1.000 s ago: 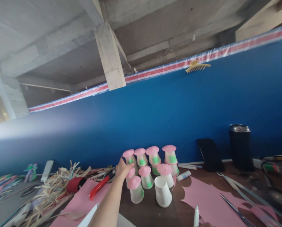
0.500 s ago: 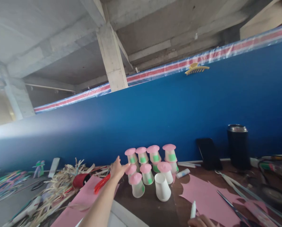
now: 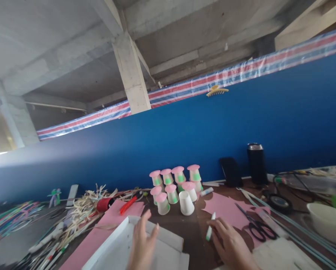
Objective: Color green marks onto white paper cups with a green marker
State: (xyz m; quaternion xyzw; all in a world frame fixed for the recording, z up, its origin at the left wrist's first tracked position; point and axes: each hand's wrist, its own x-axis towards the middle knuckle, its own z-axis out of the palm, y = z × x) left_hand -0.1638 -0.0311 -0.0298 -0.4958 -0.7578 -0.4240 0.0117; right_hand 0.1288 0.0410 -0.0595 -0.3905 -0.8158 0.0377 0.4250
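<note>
Left hand (image 3: 143, 245) blurred over tray (image 3: 170, 240); right hand (image 3: 230, 245) holds pen (image 3: 210, 229), wrist cropped.

At the bottom centre of the frame the left grip (image 3: 143, 243) is hovering with fingers spread over a white cardboard tray (image 3: 111, 251) lying on the desk (image 3: 189, 228). To its right, the right grip (image 3: 232, 245) is pinching a white pen (image 3: 210, 231) with a green tip. Just above them an upturned white cup (image 3: 186, 203) is standing in front of a cluster of pink-capped cups (image 3: 173, 180), and black scissors (image 3: 256, 227) are lying on pink paper (image 3: 224, 206) at lower right.
</note>
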